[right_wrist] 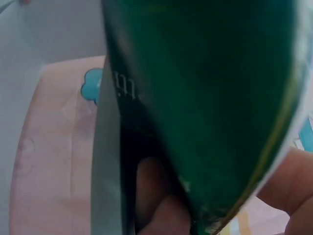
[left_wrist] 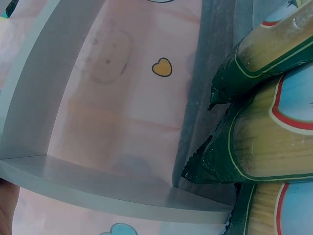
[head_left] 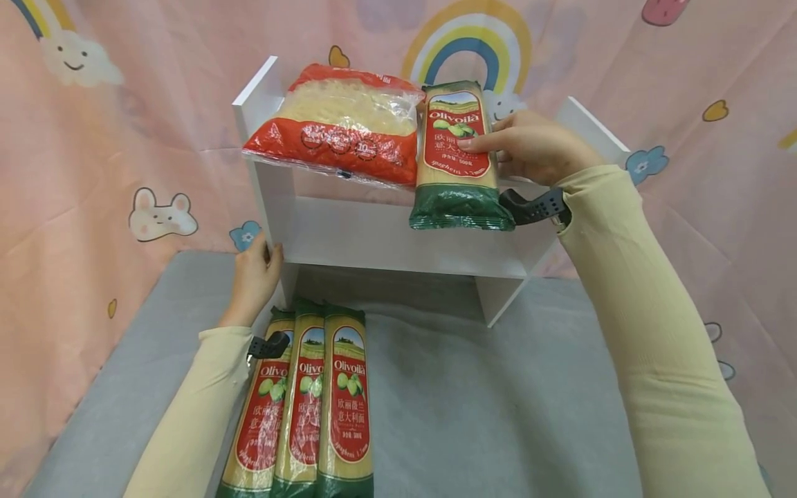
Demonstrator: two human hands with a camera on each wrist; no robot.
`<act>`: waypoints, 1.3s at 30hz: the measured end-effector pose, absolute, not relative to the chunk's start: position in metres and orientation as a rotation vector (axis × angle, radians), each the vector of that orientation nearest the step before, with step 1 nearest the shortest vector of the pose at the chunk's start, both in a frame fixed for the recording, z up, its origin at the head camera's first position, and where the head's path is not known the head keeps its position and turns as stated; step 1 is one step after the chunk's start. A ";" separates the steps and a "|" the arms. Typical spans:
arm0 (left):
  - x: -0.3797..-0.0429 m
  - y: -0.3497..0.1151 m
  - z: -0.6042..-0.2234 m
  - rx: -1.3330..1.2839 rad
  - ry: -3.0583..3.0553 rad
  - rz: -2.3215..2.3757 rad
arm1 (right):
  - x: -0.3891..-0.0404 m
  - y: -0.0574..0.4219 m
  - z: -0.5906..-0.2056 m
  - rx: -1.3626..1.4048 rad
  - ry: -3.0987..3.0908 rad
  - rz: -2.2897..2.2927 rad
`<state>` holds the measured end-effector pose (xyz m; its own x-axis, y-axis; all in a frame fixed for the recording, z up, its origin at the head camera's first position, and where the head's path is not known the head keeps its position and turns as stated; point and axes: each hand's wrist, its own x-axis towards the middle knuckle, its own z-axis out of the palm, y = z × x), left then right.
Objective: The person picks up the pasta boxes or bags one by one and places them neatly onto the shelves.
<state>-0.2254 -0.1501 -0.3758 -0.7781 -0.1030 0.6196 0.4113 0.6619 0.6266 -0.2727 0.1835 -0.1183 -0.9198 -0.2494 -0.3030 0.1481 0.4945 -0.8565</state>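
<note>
My right hand [head_left: 540, 146] grips a spaghetti packet [head_left: 457, 155] by its right side, thumb across the red label and fingers behind. That packet is at the upper level of a white shelf [head_left: 398, 235], beside a red noodle bag [head_left: 355, 128]. In the right wrist view the packet's green end [right_wrist: 210, 98] fills much of the picture, with fingers [right_wrist: 151, 188] underneath. My left hand [head_left: 257, 277] holds the shelf's left side panel; only a sliver of that hand [left_wrist: 7, 205] shows in the left wrist view.
Three more spaghetti packets [head_left: 345, 401] lie side by side on the grey cloth [head_left: 473, 401], in front of the shelf's left side. Behind the shelf hangs a pink printed curtain [head_left: 187, 104]. The right side panel [head_left: 591, 128] rises beyond my right hand.
</note>
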 end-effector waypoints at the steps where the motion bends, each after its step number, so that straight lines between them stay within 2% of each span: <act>1: -0.225 -0.150 -0.376 -0.237 -2.241 -1.057 | -0.272 0.183 -0.119 -0.085 2.364 -1.406; 16: -0.226 -0.152 -0.379 -0.239 -2.221 -1.037 | -0.248 0.198 -0.132 -0.237 2.493 -1.489; 24: -0.226 -0.152 -0.378 -0.240 -2.234 -1.050 | -0.225 0.201 -0.156 -0.272 2.511 -1.836; 33: -0.226 -0.151 -0.378 -0.261 -2.224 -1.047 | -0.203 0.196 -0.186 -0.315 2.359 -2.369; 39: -0.227 -0.150 -0.376 -0.250 -2.224 -1.057 | -0.188 0.195 -0.204 -0.327 2.161 -2.549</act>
<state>-0.2273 -0.1498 -0.3760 -0.7678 -0.1020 0.6325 0.4258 0.6564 0.6228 -0.1879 0.1954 -0.2039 -0.9579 0.0390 0.2845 -0.2871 -0.1578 -0.9448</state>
